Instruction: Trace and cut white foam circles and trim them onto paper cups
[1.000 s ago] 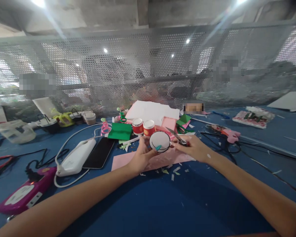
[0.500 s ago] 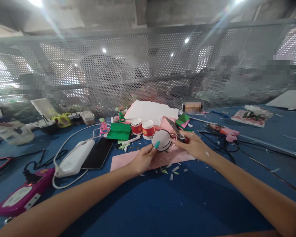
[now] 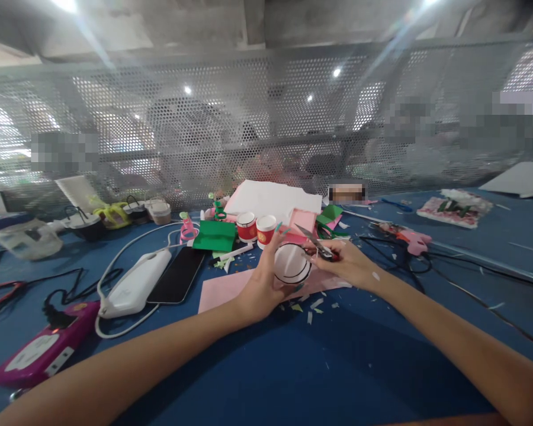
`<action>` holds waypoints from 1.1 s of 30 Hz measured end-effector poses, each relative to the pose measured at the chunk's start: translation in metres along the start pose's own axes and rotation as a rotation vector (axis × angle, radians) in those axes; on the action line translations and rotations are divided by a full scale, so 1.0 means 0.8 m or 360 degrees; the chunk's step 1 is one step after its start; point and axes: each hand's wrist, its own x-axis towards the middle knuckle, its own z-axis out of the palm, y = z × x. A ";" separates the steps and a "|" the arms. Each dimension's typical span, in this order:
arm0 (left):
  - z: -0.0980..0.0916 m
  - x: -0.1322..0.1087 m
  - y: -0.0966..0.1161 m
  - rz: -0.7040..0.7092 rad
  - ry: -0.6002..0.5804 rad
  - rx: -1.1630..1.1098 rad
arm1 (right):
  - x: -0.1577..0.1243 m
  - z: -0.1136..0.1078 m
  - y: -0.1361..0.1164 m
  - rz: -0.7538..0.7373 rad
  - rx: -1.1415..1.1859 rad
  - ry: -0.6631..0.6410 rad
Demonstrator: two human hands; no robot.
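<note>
My left hand (image 3: 262, 284) is wrapped round a small white paper cup (image 3: 292, 264) with a dark line round it, its round face turned toward me. My right hand (image 3: 344, 263) grips a pair of scissors (image 3: 317, 245) with red handles, blades pointing left and up over the cup's top edge. Both hands hover above a pink sheet of paper (image 3: 231, 285) on the blue table (image 3: 293, 367), with small paper scraps (image 3: 313, 305) scattered below them.
Two red-and-white paper cups (image 3: 256, 228), green paper (image 3: 215, 235), white foam sheet (image 3: 273, 198) lie behind. A black phone (image 3: 176, 275), white power bank (image 3: 135, 284) with cable and a magenta device (image 3: 39, 349) lie left. A pink glue gun (image 3: 408, 238) and cords lie right.
My left hand has turned the cup and shifted its grip, fingers now over the top and thumb beneath. The scissors came down from raised to level at the cup's rim.
</note>
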 end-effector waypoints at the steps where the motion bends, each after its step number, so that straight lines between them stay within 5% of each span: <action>1: -0.001 0.000 0.000 0.0011 -0.0021 0.0044 | -0.001 0.000 -0.001 -0.0001 0.0011 -0.0012; 8: 0.000 -0.002 0.004 -0.0043 -0.0083 0.0143 | -0.003 0.000 -0.006 -0.0068 0.0021 -0.0108; 14: -0.001 -0.003 0.012 -0.0148 0.0094 0.0205 | -0.006 -0.002 -0.007 -0.0157 -0.0177 0.0100; 23: -0.003 0.003 -0.005 -0.0604 0.0081 -0.0362 | -0.008 -0.015 0.001 -0.0313 -0.0762 0.0281; 33: -0.001 0.009 0.003 -0.0718 0.0130 -0.0998 | -0.007 -0.005 0.020 -0.0507 -0.0694 -0.0206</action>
